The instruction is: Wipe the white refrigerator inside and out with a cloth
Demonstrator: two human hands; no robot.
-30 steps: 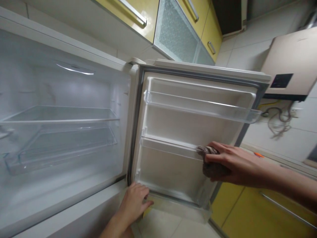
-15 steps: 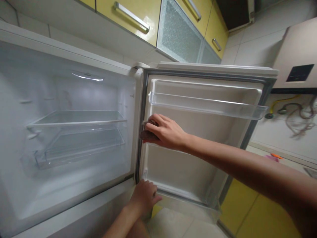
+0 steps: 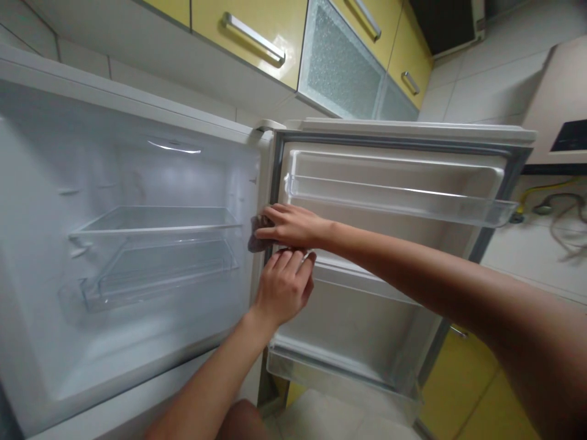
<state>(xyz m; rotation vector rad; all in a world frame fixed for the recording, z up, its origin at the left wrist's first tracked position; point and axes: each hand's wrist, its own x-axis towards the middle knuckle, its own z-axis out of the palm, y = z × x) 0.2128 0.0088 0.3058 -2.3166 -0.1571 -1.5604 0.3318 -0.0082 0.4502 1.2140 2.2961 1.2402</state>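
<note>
A dark brownish cloth [image 3: 259, 234] is bunched at the hinge side of the open fridge, against the inner edge of the door. My right hand [image 3: 296, 226] reaches in from the right and grips it, with part of the cloth sticking out past the fingers. Just below, my left hand [image 3: 287, 284] is closed with its fingers curled, close under the right palm; what its fingertips hold, if anything, is hidden. Both hands are in front of the grey door gasket [image 3: 276, 165] and the white inner side of the fridge door [image 3: 362, 324].
Left of the hands is the lit fridge compartment with a glass shelf [image 3: 160, 219] and a clear tray [image 3: 160, 281]. Clear door bins [image 3: 403, 201] stick out from the door. Yellow cabinets [image 3: 250, 36] hang above, and a water heater [image 3: 559, 110] is at the right.
My left hand has risen from the door's lower corner to just beneath my right hand. The right hand has shifted slightly, and the cloth now juts left toward the fridge frame. The view has moved a little.
</note>
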